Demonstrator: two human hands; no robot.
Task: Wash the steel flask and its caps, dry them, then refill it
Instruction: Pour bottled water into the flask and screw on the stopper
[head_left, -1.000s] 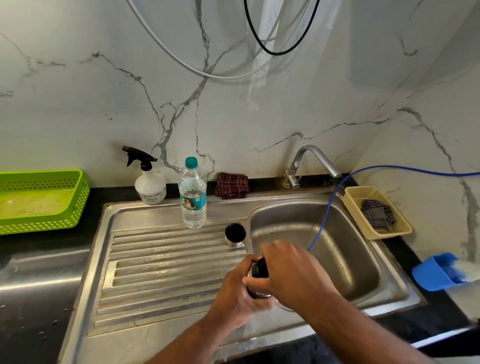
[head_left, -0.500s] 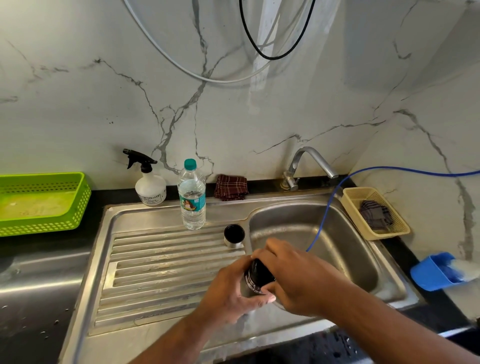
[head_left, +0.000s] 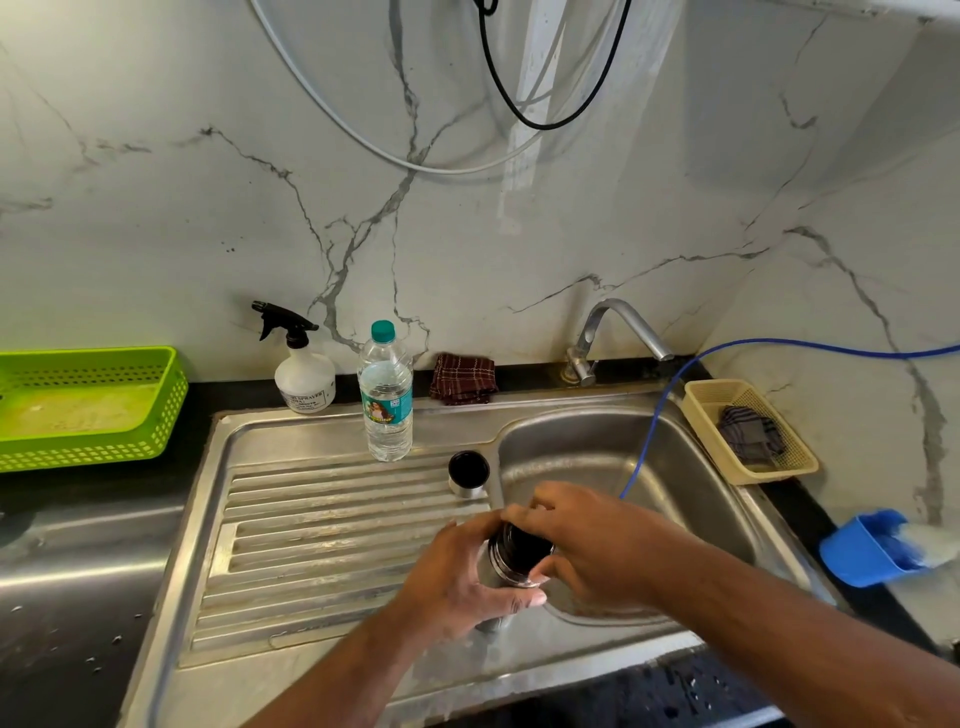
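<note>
Marble walls back a steel sink (head_left: 597, 447), where over the draining board's (head_left: 332, 525) edge the left hand (head_left: 457, 582) grips the flask (head_left: 492, 565) and the right hand (head_left: 592, 545) pinches its black stopper (head_left: 524, 545), with a loose cap (head_left: 468, 474), water bottle (head_left: 386, 400) and spray bottle (head_left: 304, 374) standing behind and a blue hose (head_left: 654, 415) trailing into the basin.

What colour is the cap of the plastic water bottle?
Teal green; the bottle cap shows clearly in the head view.
</note>
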